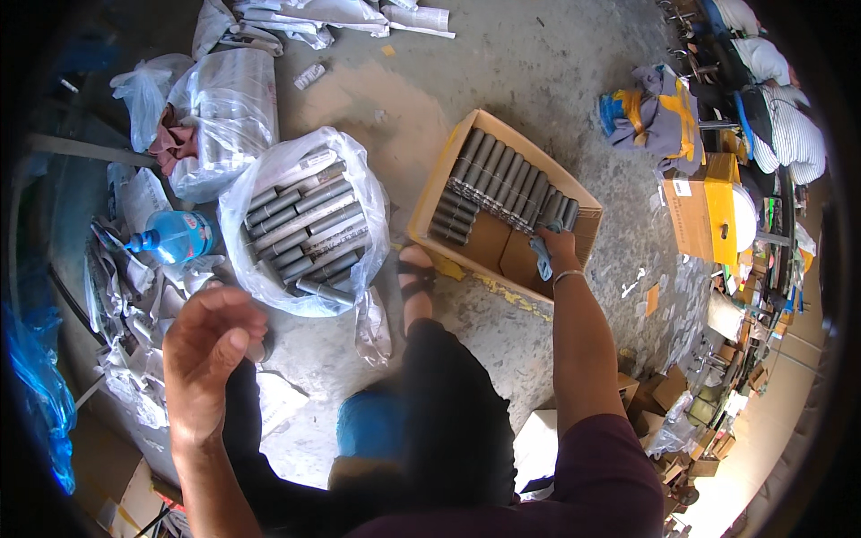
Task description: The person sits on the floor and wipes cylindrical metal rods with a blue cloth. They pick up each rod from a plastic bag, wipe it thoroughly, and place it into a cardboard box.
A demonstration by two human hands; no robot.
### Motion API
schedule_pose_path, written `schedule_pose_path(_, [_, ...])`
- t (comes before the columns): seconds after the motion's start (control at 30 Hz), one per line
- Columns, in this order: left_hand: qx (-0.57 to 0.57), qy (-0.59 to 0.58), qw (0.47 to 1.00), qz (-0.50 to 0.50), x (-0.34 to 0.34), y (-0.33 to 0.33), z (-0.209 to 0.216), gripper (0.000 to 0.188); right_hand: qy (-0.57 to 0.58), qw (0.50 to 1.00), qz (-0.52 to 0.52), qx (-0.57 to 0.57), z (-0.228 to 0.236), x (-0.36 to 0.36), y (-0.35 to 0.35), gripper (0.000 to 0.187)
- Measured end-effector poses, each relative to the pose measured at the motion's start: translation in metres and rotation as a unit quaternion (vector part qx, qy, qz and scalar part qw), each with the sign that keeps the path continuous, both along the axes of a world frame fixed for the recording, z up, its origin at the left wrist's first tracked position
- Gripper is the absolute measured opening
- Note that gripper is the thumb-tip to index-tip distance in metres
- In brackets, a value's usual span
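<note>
My right hand (559, 246) reaches into an open cardboard box (502, 274). A blue-grey cloth (541, 258) hangs from its closed fingers, and the fingertips meet the grey rods (496, 172) at the near right end of their row. Whether a rod is also in the grip is partly hidden. Raised at the left, my left hand (211, 345) holds nothing, its fingers loosely bent and the thumb apart. Just beyond it stands a round container lined with a clear plastic bag (369, 193), filled with grey rods (309, 224), some in printed paper.
A blue-tinted water jug (179, 236) lies left of the bag among crumpled paper (148, 332). Behind is a plastic-wrapped bundle (238, 108). My sandalled foot (415, 278) stands between bag and box. At right are a yellow-taped carton (704, 211) and a grey cloth bundle (659, 117).
</note>
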State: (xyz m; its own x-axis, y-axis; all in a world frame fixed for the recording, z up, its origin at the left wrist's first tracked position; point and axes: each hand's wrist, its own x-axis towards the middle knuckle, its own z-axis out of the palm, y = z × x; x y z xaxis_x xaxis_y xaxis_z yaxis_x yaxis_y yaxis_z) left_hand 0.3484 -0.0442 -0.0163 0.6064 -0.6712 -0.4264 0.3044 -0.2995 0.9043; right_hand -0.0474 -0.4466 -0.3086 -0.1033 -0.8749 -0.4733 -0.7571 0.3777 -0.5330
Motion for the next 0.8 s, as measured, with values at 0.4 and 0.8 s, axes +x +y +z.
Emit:
schedule_pose_path(0.4, [0.043,0.024,0.997,-0.054,-0.011,0.0,-0.012,0.039,0.302,0.934,0.099,-0.162,-0.026,0.009,-0.042,0.057])
schedule_pose_path(0.8, [-0.035,0.073,0.995,0.052,0.004,0.009,-0.003,0.035,-0.216,0.788,0.57,-0.091,0.08,0.273,0.146,0.025])
